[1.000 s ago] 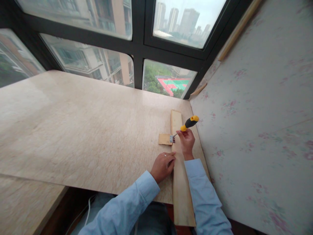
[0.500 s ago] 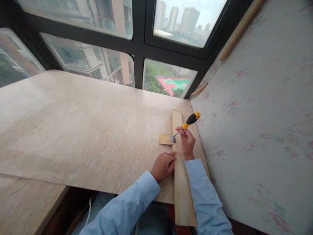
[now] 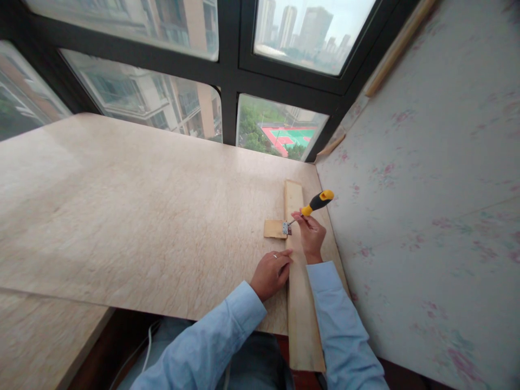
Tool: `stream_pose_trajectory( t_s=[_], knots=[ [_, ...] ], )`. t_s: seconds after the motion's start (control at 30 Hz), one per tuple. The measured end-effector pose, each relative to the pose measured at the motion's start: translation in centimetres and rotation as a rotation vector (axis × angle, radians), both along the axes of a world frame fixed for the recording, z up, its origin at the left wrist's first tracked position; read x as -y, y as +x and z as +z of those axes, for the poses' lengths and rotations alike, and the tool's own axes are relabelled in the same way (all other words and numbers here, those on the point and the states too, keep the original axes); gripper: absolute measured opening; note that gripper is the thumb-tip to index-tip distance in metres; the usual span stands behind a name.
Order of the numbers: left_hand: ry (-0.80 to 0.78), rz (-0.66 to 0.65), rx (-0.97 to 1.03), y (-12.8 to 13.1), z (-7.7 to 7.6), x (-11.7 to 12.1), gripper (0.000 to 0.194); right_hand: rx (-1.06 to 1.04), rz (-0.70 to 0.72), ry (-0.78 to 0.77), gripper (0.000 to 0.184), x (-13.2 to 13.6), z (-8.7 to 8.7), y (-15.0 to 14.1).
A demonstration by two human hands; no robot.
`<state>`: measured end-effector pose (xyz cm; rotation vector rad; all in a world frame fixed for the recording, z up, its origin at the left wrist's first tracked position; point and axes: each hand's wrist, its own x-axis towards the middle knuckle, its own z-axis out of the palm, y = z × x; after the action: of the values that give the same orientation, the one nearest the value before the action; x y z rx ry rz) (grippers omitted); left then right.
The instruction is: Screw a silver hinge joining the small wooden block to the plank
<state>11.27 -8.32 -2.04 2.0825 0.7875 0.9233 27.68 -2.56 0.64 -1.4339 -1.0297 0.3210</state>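
Note:
My right hand [image 3: 312, 238] pinches a yellow-and-black screwdriver [image 3: 319, 201] low down, where the handle meets the shaft. The tool leans with its handle up and to the right, and its tip meets a small metal hinge [image 3: 286, 228]. That hinge spans the joint between a long wooden board [image 3: 303, 309] and a short wooden piece [image 3: 274, 228] sticking out to the left. Closer to me, my left hand [image 3: 271, 275] grips the board's left edge, index finger laid on its top and the other fingers curled. Whether a screw sits under the tip is too small to tell.
The board lies on a beige marble-patterned ledge [image 3: 142, 216], its near end hanging past the front edge. A flower-papered wall [image 3: 406, 216] rises close on the right. Dark-framed windows [image 3: 229, 81] stand behind. A white cable [image 3: 149, 346] hangs at the lower left.
The screwdriver handle has tipped slightly lower and to the right, with the right fingers shifting on it. My left hand keeps its place on the board.

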Motion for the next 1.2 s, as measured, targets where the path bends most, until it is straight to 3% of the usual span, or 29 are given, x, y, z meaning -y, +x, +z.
stream_pose_trajectory(
  t_s=[0.13, 0.3, 0.5, 0.63, 0.87, 1.03, 1.2],
  knots=[
    [0.001, 0.002, 0.008, 0.0, -0.1, 0.0, 0.018, 0.056, 0.118, -0.001, 0.028, 0.2, 0.4, -0.2],
    [0.031, -0.002, 0.010, 0.0, -0.2, -0.1, 0.018, -0.019, 0.192, 0.068, 0.030, 0.0, -0.1, -0.1],
    [0.036, 0.002, 0.011, 0.1, -0.4, -0.1, 0.019, 0.082, 0.069, 0.091, 0.027, -0.2, -0.7, 0.5],
    [0.040, 0.005, 0.012, 0.1, -0.5, -0.1, 0.018, 0.020, -0.032, 0.028, 0.027, -0.1, -0.8, 0.5],
    [0.049, 0.006, 0.015, 0.1, -0.4, -0.1, 0.017, 0.048, 0.124, 0.025, 0.027, 0.2, -0.3, 0.1],
    [0.054, 0.004, 0.017, 0.1, -0.6, -0.1, 0.018, -0.054, 0.181, 0.065, 0.032, 0.1, -0.5, 0.1],
    [0.048, 0.001, 0.004, 0.1, -0.6, -0.1, 0.019, 0.044, 0.075, 0.058, 0.027, -0.1, -0.7, 0.5]
  ],
)
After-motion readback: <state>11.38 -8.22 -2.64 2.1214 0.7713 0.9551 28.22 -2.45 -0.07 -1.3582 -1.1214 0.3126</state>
